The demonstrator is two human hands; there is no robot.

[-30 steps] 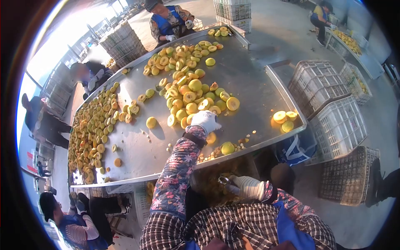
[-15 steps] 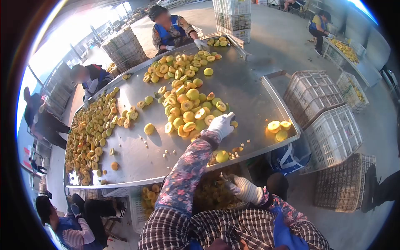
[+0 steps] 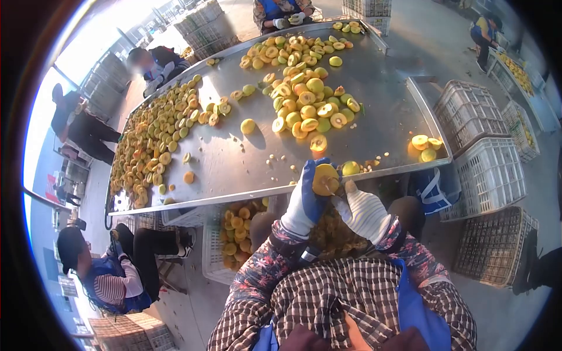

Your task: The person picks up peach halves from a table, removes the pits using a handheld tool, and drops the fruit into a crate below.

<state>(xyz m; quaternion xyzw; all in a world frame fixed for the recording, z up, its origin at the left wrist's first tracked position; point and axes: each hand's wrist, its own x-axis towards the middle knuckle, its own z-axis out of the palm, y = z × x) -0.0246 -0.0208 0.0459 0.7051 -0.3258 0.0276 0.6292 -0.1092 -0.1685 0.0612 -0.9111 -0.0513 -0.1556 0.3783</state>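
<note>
My left hand (image 3: 310,199), in a white glove with blue palm, is closed around a yellow peach half (image 3: 325,179), its cut face toward me. My right hand (image 3: 364,213), in a striped white glove, is closed close beside it. A small thin tool (image 3: 332,192) shows between its fingers, its tip against the fruit; most of it is hidden. Both hands are at the near edge of the metal table (image 3: 234,175). Just beyond them lie another peach half (image 3: 318,143), a peach (image 3: 350,168) and scattered pits (image 3: 372,166).
Heaps of halved peaches (image 3: 304,102) cover parts of the table, with a larger pile (image 3: 158,140) at left. Below sits a crate of peaches (image 3: 213,257). White crates (image 3: 489,169) and a blue-white bucket (image 3: 433,190) stand at right. Co-workers (image 3: 111,269) surround the table.
My left hand has come back from the heap with a peach half. My right hand has moved up to meet it. The view has shifted, and the far co-worker's hands are now together.
</note>
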